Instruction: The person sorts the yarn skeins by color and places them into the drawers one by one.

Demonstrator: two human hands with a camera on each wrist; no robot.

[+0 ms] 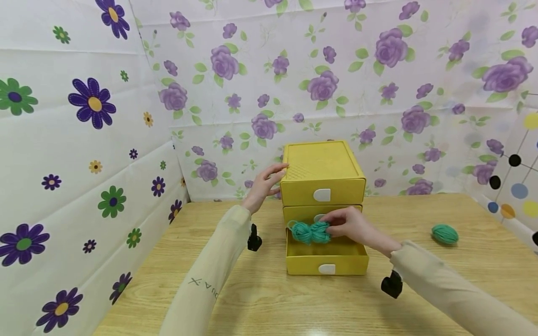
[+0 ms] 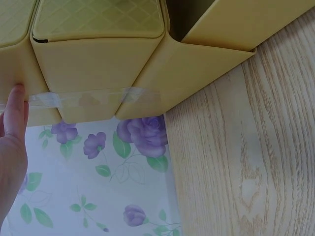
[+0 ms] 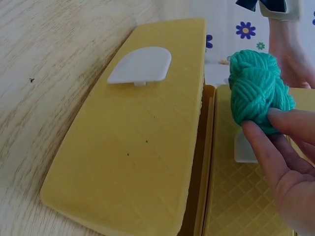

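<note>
A yellow three-tier drawer unit stands on the table, its bottom drawer pulled out and the upper two pushed in. My right hand pinches a green yarn bundle, narrow in the middle, over the open drawer. In the right wrist view the thumb and fingers grip the end of the yarn, in front of a white drawer handle. On the unit's left side rests my left hand, fingers extended; the left wrist view shows a fingertip against the yellow side wall.
To the right of the unit lies another green yarn ball on the wooden table. Flowered sheeting hangs behind and at the left side. Clear tape runs across the unit's side.
</note>
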